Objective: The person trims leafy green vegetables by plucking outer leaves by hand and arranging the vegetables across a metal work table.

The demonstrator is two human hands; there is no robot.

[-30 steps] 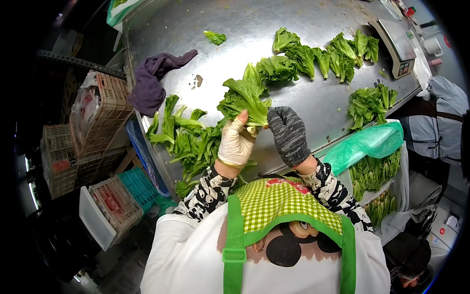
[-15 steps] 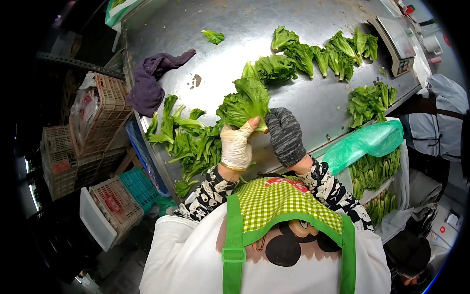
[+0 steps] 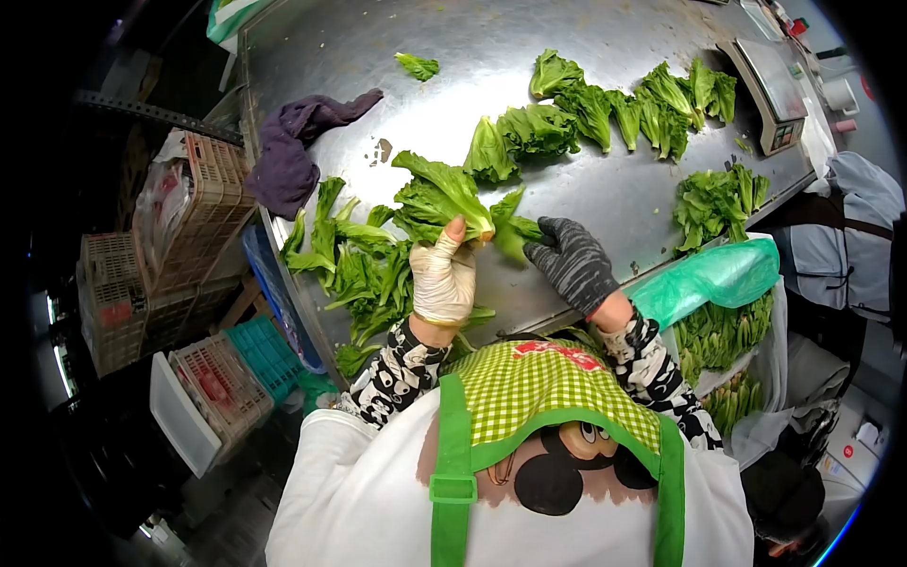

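Note:
My left hand (image 3: 444,282), in a cream glove with the thumb bare, is closed around the base of a lettuce head (image 3: 436,197), whose cut stem points right. A loose lettuce leaf (image 3: 513,227), slightly blurred, is pinched at its near edge by my right hand (image 3: 574,265) in a dark grey knit glove. The leaf is apart from most of the head, though I cannot tell whether its base still touches. Beside my left hand lies a pile of loose lettuce leaves (image 3: 364,283) on the metal table (image 3: 605,203).
Lettuce heads (image 3: 539,130) stretch in a row toward a scale (image 3: 767,94). Another lettuce bunch (image 3: 713,203) lies near the right edge, above a lined crate of greens (image 3: 723,335). A purple cloth (image 3: 288,156) lies at left, with plastic crates (image 3: 203,213) beyond the table.
My right hand has moved right and away from the lettuce head, with a leaf coming off between the hands. My left hand has shifted slightly left with the head.

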